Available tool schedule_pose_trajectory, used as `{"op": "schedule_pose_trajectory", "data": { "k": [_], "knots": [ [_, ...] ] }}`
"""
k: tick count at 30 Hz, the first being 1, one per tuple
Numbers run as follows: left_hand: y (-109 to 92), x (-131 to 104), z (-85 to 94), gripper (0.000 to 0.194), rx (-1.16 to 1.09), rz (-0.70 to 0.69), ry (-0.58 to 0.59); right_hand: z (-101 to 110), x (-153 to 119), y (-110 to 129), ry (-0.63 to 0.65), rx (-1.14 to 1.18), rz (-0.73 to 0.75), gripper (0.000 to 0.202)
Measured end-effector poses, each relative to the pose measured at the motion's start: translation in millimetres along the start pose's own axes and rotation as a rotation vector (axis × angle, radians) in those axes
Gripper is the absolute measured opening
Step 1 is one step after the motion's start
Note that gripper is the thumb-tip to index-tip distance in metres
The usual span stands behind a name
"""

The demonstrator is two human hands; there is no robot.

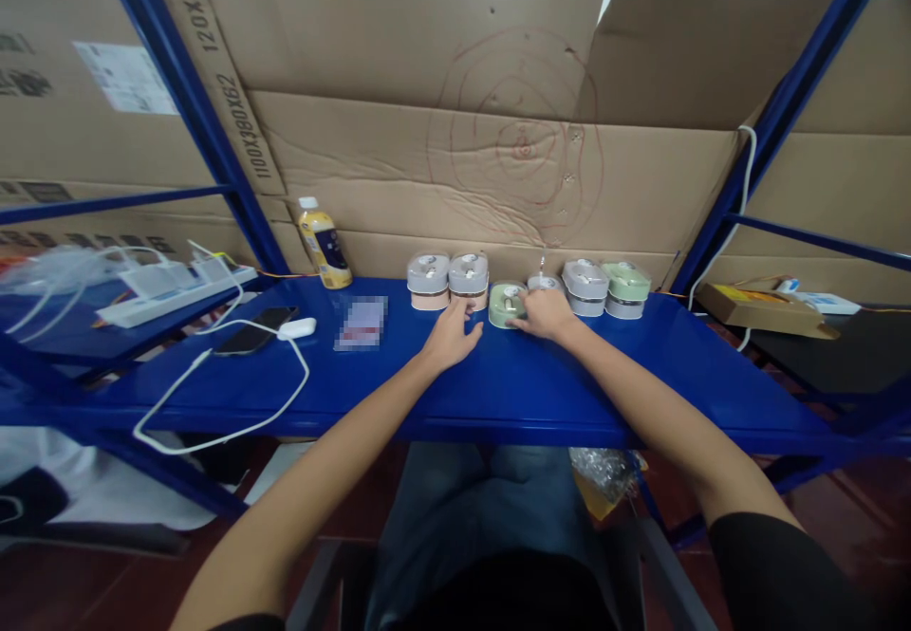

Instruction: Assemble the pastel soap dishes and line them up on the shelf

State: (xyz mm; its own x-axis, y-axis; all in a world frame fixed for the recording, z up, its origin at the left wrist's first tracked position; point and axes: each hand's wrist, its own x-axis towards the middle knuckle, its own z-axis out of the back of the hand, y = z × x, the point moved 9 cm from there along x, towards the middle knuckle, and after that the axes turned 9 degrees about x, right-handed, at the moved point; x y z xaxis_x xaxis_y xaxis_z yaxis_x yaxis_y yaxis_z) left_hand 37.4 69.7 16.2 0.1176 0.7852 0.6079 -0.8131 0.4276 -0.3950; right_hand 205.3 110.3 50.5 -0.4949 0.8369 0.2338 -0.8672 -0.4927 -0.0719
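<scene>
Along the back of the blue shelf stands a row of small rounded boxes with clear lids. My left hand is open, thumb apart, its fingertips at the front of a grey-and-pink box. Another grey-and-pink box stands to its left. My right hand has its thumb and fingers on the right side of a low green box. Behind that hand, a grey box is partly hidden. A grey box and a green-and-grey box stand farther right.
A yellow drink bottle stands at the back left, near a blurred flat item. A phone and a white cable lie at the left, the cable over the front edge. Blue posts and a cardboard wall enclose the shelf.
</scene>
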Motion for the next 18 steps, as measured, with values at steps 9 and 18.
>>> {"op": "schedule_pose_trajectory", "data": {
  "k": [9, 18],
  "knots": [
    [15.2, -3.5, 28.3, 0.016, 0.177, 0.329, -0.131, 29.1, 44.9, 26.1, -0.286, 0.134, -0.128, 0.042],
    [17.0, -5.2, 27.5, 0.017, 0.257, 0.419, -0.076, 14.1, 109.6, 64.3, -0.251, 0.273, -0.317, 0.084]
  ]
}}
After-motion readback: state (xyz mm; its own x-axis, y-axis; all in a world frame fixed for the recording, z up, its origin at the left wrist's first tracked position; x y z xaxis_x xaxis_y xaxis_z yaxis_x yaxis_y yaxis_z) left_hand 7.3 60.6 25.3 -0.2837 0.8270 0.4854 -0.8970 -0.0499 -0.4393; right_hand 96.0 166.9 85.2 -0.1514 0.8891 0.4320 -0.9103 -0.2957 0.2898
